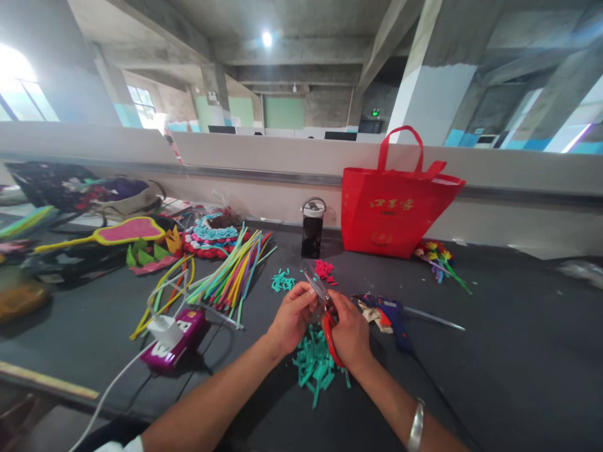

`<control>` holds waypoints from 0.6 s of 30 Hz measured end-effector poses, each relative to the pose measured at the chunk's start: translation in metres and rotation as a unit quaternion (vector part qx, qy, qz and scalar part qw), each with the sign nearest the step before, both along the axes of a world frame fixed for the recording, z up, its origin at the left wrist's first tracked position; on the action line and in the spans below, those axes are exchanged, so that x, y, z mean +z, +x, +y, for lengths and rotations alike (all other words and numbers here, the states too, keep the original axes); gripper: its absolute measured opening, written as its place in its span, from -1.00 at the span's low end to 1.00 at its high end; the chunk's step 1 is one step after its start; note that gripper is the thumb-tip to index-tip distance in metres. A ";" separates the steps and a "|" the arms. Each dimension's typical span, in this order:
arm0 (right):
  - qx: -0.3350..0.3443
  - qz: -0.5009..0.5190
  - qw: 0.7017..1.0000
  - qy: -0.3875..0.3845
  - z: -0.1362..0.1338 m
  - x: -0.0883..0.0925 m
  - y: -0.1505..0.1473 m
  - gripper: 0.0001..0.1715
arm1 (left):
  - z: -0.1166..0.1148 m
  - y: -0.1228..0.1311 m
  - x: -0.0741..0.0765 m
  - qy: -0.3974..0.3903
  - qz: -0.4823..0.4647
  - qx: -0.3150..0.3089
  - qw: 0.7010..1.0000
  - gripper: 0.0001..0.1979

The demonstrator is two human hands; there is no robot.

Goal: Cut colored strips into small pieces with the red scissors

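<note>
My right hand (349, 331) grips red-handled scissors (322, 300), blades pointing up and left. My left hand (293, 316) pinches something small right at the blades; the piece itself is too small to make out. Under both hands lies a pile of short teal cut pieces (315, 367). A smaller teal heap (281, 280) and a red heap (324, 269) lie just beyond the scissors. A silver bangle (416, 424) sits on my right wrist.
A bundle of coloured sticks (235, 267) lies left of my hands. A glue gun (391, 316), a red tote bag (396, 201), a dark bottle (312, 228), a purple power strip with white plug (174, 333) and craft flowers (440, 256) stand around the dark table (518, 351).
</note>
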State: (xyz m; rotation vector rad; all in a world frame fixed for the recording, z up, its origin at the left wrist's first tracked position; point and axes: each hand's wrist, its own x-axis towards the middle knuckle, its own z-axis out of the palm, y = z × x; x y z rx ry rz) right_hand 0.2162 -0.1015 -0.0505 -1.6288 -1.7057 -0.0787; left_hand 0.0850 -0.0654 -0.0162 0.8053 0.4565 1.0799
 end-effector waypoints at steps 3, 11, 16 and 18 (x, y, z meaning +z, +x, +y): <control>0.014 0.019 1.000 0.008 0.001 -0.003 0.000 -0.49 | 0.000 0.000 0.001 -0.006 -0.008 -0.003 1.000 -0.83; 0.055 0.071 0.995 0.034 0.001 -0.005 0.000 -0.49 | 0.002 -0.001 -0.003 -0.008 -0.024 -0.012 1.000 -0.85; 0.071 0.086 0.993 0.044 0.001 -0.009 0.001 -0.49 | 0.003 0.000 -0.003 -0.007 -0.025 -0.013 1.000 -0.87; 0.076 0.088 0.992 0.045 0.001 -0.010 0.001 -0.49 | 0.003 0.000 -0.002 -0.005 -0.025 -0.012 1.000 -0.87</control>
